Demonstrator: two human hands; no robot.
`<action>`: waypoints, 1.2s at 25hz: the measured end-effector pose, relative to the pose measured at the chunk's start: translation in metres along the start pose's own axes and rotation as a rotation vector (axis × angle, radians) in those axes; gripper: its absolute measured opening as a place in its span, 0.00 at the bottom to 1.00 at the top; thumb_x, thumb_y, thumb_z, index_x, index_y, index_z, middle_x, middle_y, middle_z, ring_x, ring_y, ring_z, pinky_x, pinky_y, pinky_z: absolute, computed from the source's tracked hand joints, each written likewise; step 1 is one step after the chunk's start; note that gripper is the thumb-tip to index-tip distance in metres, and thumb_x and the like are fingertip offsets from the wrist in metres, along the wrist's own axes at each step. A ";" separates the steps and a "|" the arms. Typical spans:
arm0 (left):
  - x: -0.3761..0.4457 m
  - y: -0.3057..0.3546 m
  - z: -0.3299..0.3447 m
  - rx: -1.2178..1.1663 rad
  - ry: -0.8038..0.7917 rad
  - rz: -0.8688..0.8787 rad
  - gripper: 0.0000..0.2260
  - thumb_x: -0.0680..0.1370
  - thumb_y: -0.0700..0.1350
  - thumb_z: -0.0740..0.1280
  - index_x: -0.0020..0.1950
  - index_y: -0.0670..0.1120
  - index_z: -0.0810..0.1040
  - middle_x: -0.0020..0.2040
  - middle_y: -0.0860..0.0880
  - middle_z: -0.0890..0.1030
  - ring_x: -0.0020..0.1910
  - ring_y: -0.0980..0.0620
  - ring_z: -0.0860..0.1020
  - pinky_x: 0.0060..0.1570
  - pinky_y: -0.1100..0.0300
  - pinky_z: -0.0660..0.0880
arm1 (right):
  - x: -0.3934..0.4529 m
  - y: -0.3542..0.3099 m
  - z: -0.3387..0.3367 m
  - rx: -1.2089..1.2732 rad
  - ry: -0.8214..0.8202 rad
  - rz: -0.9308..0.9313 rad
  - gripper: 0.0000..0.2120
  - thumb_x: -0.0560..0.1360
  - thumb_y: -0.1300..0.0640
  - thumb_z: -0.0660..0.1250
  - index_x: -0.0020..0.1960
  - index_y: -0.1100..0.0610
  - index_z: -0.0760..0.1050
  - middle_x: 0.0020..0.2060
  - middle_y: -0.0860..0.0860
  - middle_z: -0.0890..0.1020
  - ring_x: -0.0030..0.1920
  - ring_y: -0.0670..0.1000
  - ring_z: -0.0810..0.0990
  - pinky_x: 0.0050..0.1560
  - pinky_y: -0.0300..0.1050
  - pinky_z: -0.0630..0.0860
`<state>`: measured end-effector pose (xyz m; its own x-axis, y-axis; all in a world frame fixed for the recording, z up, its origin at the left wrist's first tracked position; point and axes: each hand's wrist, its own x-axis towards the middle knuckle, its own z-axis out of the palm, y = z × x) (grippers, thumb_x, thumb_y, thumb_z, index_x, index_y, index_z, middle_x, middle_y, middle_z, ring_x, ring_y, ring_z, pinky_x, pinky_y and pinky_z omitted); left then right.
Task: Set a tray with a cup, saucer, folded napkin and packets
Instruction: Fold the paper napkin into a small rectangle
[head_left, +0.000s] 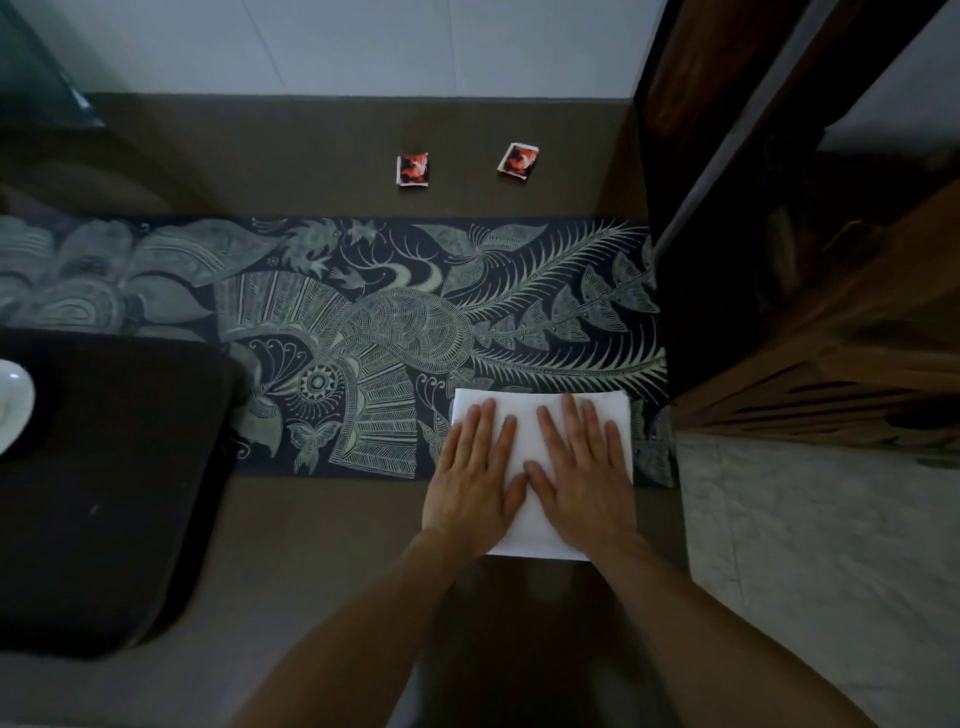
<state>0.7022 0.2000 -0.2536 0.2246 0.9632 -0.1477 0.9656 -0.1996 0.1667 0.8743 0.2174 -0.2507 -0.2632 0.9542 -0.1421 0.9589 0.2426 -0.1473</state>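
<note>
— Where are we standing?
— We're pressing the white napkin (540, 441) flat at the counter's front edge, left hand (475, 480) and right hand (582, 478) both open-palmed.
— Remaining?
— Two packets (413, 169) are lying near the back edge; the dark tray (114, 467) is waiting at the left.

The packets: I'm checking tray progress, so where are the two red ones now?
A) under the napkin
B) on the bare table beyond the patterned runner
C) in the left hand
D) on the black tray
B: both red packets lie on the bare table, beyond the patterned runner.
</note>
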 end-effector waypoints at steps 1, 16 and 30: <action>0.001 -0.002 0.000 0.003 0.003 0.000 0.31 0.82 0.60 0.47 0.80 0.45 0.48 0.79 0.39 0.45 0.78 0.43 0.43 0.76 0.45 0.48 | 0.000 0.001 0.000 -0.009 -0.003 0.008 0.33 0.80 0.38 0.47 0.79 0.50 0.43 0.79 0.55 0.44 0.78 0.55 0.41 0.77 0.58 0.46; -0.024 0.017 0.002 -0.039 -0.019 0.123 0.27 0.83 0.53 0.45 0.79 0.41 0.50 0.80 0.42 0.47 0.78 0.45 0.46 0.74 0.44 0.56 | -0.040 -0.017 0.000 -0.008 0.008 -0.032 0.28 0.82 0.44 0.48 0.79 0.50 0.48 0.79 0.54 0.51 0.78 0.58 0.45 0.74 0.63 0.51; -0.042 -0.044 -0.014 0.061 -0.098 0.060 0.32 0.82 0.62 0.46 0.79 0.44 0.47 0.80 0.45 0.46 0.78 0.48 0.44 0.74 0.44 0.48 | -0.061 0.023 -0.011 -0.020 -0.057 0.155 0.31 0.80 0.40 0.41 0.79 0.53 0.48 0.79 0.52 0.51 0.78 0.55 0.47 0.75 0.57 0.49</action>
<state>0.6486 0.1710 -0.2411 0.2909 0.9277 -0.2340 0.9556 -0.2695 0.1193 0.9132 0.1666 -0.2342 -0.1172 0.9692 -0.2166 0.9902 0.0976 -0.0995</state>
